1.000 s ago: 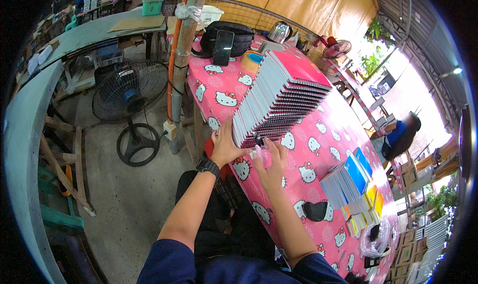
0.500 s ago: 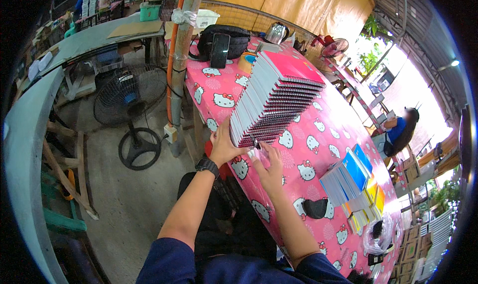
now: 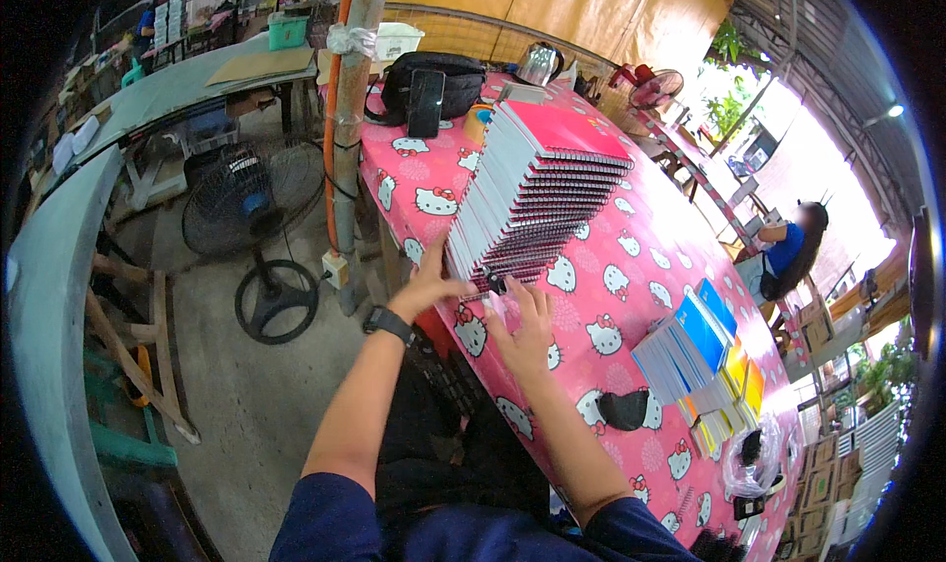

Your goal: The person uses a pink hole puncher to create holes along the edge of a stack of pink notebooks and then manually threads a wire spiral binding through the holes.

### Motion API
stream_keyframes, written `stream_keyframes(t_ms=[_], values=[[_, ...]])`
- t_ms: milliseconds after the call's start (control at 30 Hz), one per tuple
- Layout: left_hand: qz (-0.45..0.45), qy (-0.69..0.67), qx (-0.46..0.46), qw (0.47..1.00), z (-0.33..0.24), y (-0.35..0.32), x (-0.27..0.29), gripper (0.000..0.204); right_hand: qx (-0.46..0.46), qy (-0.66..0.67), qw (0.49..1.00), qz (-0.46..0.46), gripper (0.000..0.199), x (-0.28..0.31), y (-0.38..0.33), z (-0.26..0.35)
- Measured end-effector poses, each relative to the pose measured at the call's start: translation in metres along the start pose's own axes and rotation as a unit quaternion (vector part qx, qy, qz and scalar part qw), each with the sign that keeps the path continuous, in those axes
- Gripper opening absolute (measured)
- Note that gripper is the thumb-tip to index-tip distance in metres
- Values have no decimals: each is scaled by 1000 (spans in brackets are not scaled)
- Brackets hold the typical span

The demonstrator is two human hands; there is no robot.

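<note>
Here, your left hand (image 3: 431,284) presses open against one fanned stack of spiral notebooks (image 3: 537,193) on the pink table (image 3: 631,276); your right hand (image 3: 524,330) lies flat just beside it, its fingertips hidden; notebooks too many to count.

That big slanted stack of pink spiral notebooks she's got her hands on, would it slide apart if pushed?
Probably. The notebook stack already leans and fans out in steps, so its covers likely slip over each other. With so many, it looks heavy to lift whole. The left hand braces its near end and the right hand its foot, suggesting it needs support.
</note>
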State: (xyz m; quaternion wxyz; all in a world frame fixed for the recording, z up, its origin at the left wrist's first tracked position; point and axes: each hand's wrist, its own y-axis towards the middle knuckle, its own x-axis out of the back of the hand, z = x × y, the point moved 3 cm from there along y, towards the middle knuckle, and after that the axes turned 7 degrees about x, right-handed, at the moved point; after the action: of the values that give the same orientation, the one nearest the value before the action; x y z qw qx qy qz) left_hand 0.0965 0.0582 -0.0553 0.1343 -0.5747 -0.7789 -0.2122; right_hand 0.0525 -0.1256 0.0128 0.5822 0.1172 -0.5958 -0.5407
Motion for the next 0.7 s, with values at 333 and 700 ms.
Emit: stream_keyframes(t_ms=[333, 700], values=[[-118, 78, -282, 949, -264, 66, 143, 81, 6, 21, 1000, -16, 48, 2, -3, 3], [204, 361, -131, 900, -269, 107, 61, 116, -53, 93, 994, 24, 42, -3, 3, -3]])
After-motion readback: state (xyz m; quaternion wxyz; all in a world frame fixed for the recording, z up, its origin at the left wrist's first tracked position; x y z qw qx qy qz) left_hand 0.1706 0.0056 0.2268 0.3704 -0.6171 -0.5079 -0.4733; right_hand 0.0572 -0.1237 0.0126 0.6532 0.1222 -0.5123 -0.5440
